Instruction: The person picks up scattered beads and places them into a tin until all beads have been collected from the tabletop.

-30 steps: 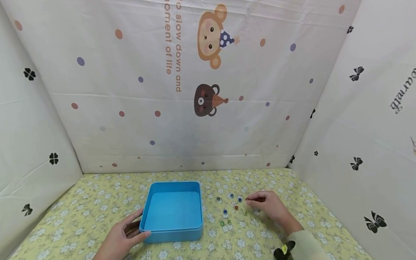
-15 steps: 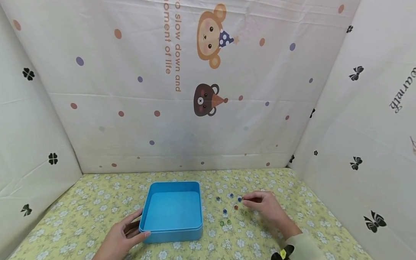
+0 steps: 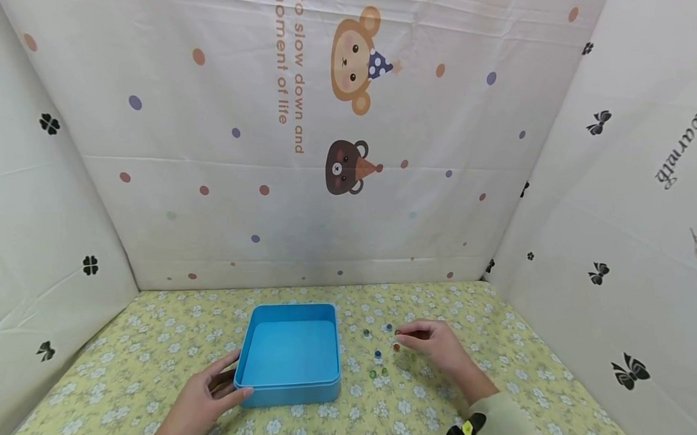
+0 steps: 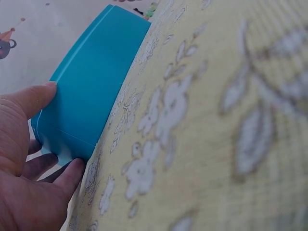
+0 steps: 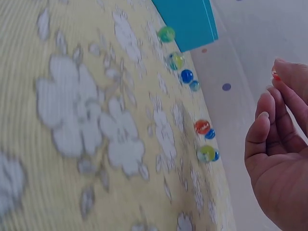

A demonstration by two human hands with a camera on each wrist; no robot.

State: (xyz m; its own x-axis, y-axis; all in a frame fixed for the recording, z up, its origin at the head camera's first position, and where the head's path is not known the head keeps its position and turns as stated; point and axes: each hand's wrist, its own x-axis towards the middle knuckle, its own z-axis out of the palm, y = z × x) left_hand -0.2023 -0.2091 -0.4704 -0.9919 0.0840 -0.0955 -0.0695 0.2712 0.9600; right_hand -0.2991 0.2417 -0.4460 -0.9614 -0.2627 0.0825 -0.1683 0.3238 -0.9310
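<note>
- Box [image 3: 288, 353], square, open-topped and blue, stands left of centre on a yellow floral tablecloth [image 3: 191, 332] in the head view. The left hand [image 3: 201, 395] grips its near left corner, thumb at the rim. Well to the right of the box, the right hand [image 3: 436, 345] pinches a red marble [image 3: 398, 332] among loose glass marbles. A second red marble [image 3: 396, 348] and a blue marble [image 3: 389, 327] are near the fingertips; the hand may hide others.
- In the left wrist view, the thumb presses the box's outer wall and the fingers curl about its lower corner. This hold looks enough to steady the box; a harder squeeze could drag or tilt it.
- In the right wrist view, thumb and finger hold the red marble at their very tips, the other fingers loosely bent. Eight marbles show on the cloth, a green marble [image 5: 166, 34] just beside the box. Smooth glass probably slips easily, so a light, even pinch seems best, with the loose fingers held above the neighbouring marbles so none rolls.
</note>
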